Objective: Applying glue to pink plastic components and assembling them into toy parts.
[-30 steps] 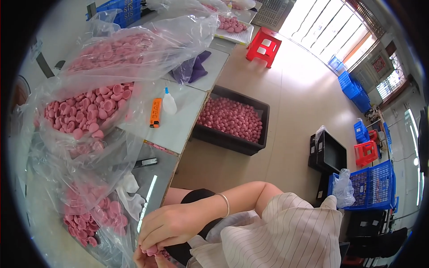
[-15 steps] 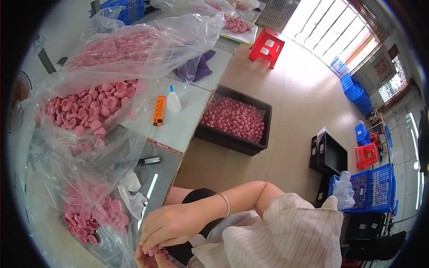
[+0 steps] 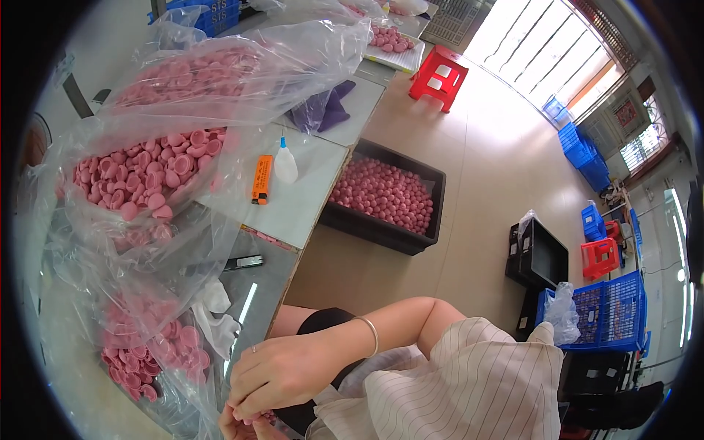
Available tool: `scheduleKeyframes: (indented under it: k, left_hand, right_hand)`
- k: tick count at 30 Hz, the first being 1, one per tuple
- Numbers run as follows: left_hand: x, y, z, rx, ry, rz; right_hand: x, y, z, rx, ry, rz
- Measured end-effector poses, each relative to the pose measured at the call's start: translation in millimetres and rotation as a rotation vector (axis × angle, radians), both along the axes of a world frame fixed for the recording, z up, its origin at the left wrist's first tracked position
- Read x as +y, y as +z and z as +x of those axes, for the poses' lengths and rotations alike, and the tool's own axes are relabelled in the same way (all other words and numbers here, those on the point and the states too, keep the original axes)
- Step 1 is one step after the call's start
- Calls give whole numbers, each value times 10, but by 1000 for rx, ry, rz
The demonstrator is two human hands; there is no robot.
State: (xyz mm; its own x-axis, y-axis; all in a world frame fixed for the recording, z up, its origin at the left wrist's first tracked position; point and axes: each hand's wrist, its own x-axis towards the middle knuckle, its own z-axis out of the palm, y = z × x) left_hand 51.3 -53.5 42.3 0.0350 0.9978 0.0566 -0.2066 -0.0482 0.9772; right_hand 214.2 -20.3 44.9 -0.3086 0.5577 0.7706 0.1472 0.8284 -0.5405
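Observation:
My right hand (image 3: 284, 375), with a bangle on its wrist, bends over at the table's front edge with its fingertips pinched together. Just beneath it, at the lower rim, part of my left hand (image 3: 238, 427) shows, its fingers closed around the same spot. Between them is a small pink piece (image 3: 253, 420), mostly hidden by the fingers. To the left, pink cup-shaped pieces (image 3: 132, 367) lie partly under clear plastic. A crumpled white cloth (image 3: 216, 323) is close to my right hand. Farther back, a large clear bag (image 3: 220, 110) holds many more hollow pink pieces (image 3: 150, 172).
On the table are an orange slim box (image 3: 262, 180), a white squeeze bottle (image 3: 285, 166) with blue tip, a purple cloth (image 3: 330, 110) and a black-and-silver tool (image 3: 242, 262). A black crate (image 3: 337, 224) of pink balls stands on the floor beside the table. Beyond is a red stool (image 3: 438, 77).
My right hand has turned slightly, and a ring now shows on it. Both hands stay closed at the same spot.

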Motion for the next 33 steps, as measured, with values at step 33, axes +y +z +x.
scheduleKeyframes:
  k: [33]
  left_hand:
    - [28,46,144,91,98,3]
  right_hand:
    - [-69,33,-11,79,-74,-58]
